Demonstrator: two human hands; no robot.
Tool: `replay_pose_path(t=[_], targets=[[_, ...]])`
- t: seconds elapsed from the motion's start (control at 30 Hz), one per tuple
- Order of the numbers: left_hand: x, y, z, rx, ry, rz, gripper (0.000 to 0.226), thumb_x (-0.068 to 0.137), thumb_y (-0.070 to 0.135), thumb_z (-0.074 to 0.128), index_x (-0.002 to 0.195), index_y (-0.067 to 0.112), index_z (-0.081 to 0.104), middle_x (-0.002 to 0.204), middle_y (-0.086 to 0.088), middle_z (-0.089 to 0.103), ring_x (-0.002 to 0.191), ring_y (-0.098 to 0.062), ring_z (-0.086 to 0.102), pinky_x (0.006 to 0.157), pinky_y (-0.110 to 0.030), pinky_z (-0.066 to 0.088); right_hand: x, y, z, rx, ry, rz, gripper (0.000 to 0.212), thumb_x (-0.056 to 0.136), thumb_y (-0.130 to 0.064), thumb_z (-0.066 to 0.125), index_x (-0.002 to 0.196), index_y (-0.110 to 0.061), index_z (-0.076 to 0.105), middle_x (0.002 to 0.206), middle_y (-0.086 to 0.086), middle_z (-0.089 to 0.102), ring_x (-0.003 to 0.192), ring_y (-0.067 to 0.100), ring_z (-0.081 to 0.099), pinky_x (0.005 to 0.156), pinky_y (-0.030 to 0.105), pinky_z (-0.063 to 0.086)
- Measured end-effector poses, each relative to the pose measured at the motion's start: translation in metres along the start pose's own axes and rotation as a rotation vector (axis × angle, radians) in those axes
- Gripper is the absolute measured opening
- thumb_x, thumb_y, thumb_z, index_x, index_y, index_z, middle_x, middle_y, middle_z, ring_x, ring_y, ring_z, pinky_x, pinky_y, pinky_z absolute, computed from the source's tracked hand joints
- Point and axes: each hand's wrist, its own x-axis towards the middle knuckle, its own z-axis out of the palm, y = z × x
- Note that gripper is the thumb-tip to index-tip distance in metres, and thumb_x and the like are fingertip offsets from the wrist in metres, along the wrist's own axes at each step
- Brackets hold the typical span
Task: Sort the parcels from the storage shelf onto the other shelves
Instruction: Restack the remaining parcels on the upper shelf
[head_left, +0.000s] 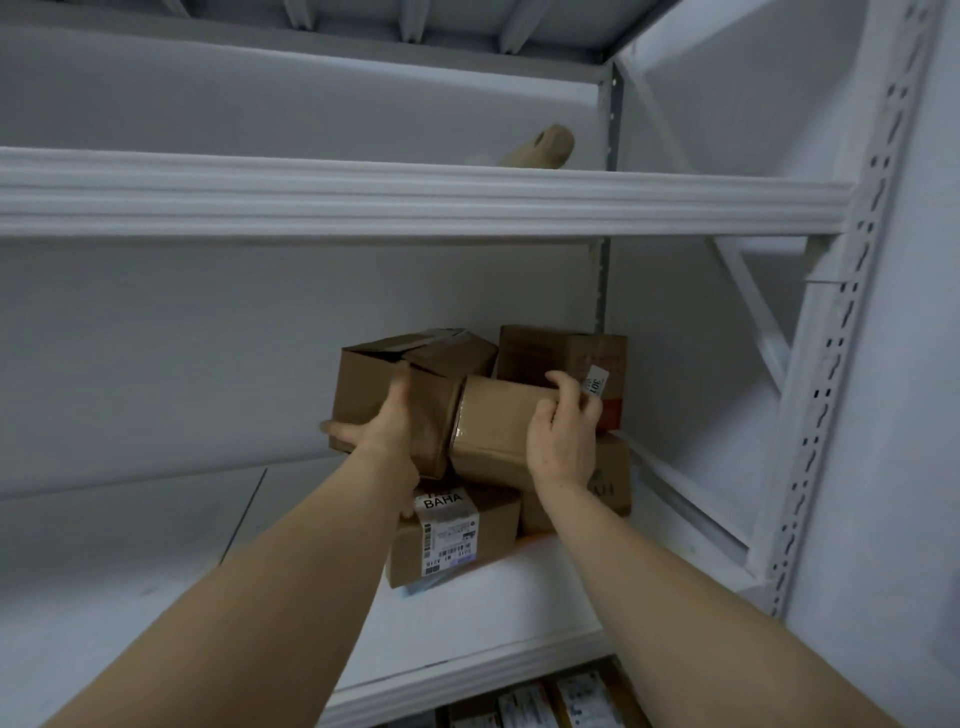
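- Dim, cool, even light is recorded throughout; its source is not shown.
- The white ribbed metal shelf beam (415, 192) is bowed by wide-angle distortion, and the perforated white metal upright (852, 312) is slanted at the right edge.
- Soft shadow is cast beneath the beam and among the stacked brown cardboard parcels (488, 431).
- Mild blur is present overall; small label print is left illegible.

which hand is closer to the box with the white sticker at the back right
Right. The right hand grips the taped box just in front of the stickered box; the left hand holds the open-flapped box, farther left.
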Motion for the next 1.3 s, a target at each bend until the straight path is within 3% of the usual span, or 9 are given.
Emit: replay_pose_path(t=[0.13,0.23,0.4,0.57,0.77,0.97,1.13,1.2,1.3], targets=[[0.036,-0.020,-0.014,-0.044,-0.021,-0.229,0.149,0.026,0.106,0.030,0.152,0.029,0.014,0.158,-0.006,0.020,0.143,-0.039,0.016,0.104,-0.071,0.000,-0.004,0.006,-0.001,-0.160,0.007,-0.192,0.035,0.101,-0.019,0.037,0.132,-0.027,0.050,0.153,0.005,0.022,0.136,0.024,0.034,0.088,0.037,0.050],[0.015,-0.028,-0.020,-0.046,-0.115,-0.381,0.121,0.060,0.097,0.025,0.148,0.014,0.029,0.149,-0.019,0.033,0.138,-0.043,0.024,0.109,-0.066,0.011,-0.009,0.009,0.000,-0.298,-0.014,-0.361,0.048,0.099,-0.047,0.030,0.131,-0.019,0.055,0.153,0.009,0.028,0.137,0.028,0.032,0.098,0.043,0.044],[0.018,-0.043,-0.021,-0.156,-0.256,-0.398,0.111,0.066,0.094,0.021,0.136,0.012,0.048,0.131,-0.020,0.054,0.123,-0.040,0.047,0.108,-0.056,0.029,-0.012,0.017,-0.001,-0.620,-0.151,-0.628,0.091,0.076,-0.076,0.031,0.140,-0.012,0.045,0.150,0.017,0.033,0.130,0.034,0.042,0.098,0.050,0.043],[0.017,-0.040,-0.016,-0.188,-0.231,-0.321,0.090,0.077,0.086,0.027,0.131,0.018,0.048,0.126,-0.015,0.056,0.113,-0.035,0.053,0.099,-0.048,0.040,-0.008,0.024,-0.015,-0.908,-0.405,-0.873,0.107,0.071,-0.068,0.053,0.153,-0.014,0.009,0.157,0.015,0.013,0.140,0.033,0.021,0.107,0.058,0.033],[0.207,-0.127,0.021,-0.148,0.035,-0.394,0.141,-0.001,0.102,0.038,0.132,0.054,0.036,0.135,0.001,0.051,0.115,-0.040,0.051,0.092,-0.063,0.034,-0.004,0.009,-0.052,-0.783,-0.344,-0.647,0.115,0.071,-0.055,0.068,0.153,-0.022,-0.005,0.149,0.006,0.017,0.136,0.024,0.018,0.110,0.041,0.024],[0.148,-0.106,0.006,-0.031,0.032,-0.199,0.121,0.023,0.077,0.057,0.134,0.050,0.018,0.146,0.000,0.038,0.127,-0.035,0.045,0.100,-0.054,0.038,0.010,-0.001,-0.081,-0.728,-0.017,-0.497,0.111,0.067,-0.058,0.068,0.152,-0.022,0.007,0.147,0.006,0.025,0.132,0.025,0.026,0.110,0.040,0.022],[0.266,-0.150,0.027,-0.031,-0.072,-0.235,0.133,0.004,0.057,0.085,0.130,0.044,0.041,0.135,-0.002,0.055,0.114,-0.033,0.059,0.089,-0.057,0.045,0.008,-0.005,-0.073,-0.593,-0.017,-0.353,0.110,0.066,-0.048,0.076,0.150,-0.024,0.010,0.147,0.004,0.021,0.134,0.023,0.021,0.111,0.040,0.025],[0.232,-0.133,0.024,0.026,-0.064,-0.237,0.135,0.006,0.049,0.093,0.130,0.048,0.040,0.138,-0.002,0.053,0.112,-0.036,0.059,0.086,-0.059,0.046,0.004,-0.002,-0.066,-0.534,0.005,-0.333,0.107,0.065,-0.045,0.078,0.148,-0.022,0.015,0.145,0.005,0.024,0.132,0.023,0.025,0.109,0.040,0.030],[0.070,-0.069,-0.001,0.124,-0.084,-0.138,0.126,0.058,0.035,0.088,0.144,0.048,-0.003,0.149,-0.011,0.031,0.115,-0.039,0.051,0.091,-0.056,0.044,0.003,0.000,-0.059,-0.457,0.073,-0.316,0.104,0.063,-0.043,0.079,0.146,-0.019,0.021,0.143,0.006,0.029,0.128,0.025,0.030,0.106,0.039,0.033]])
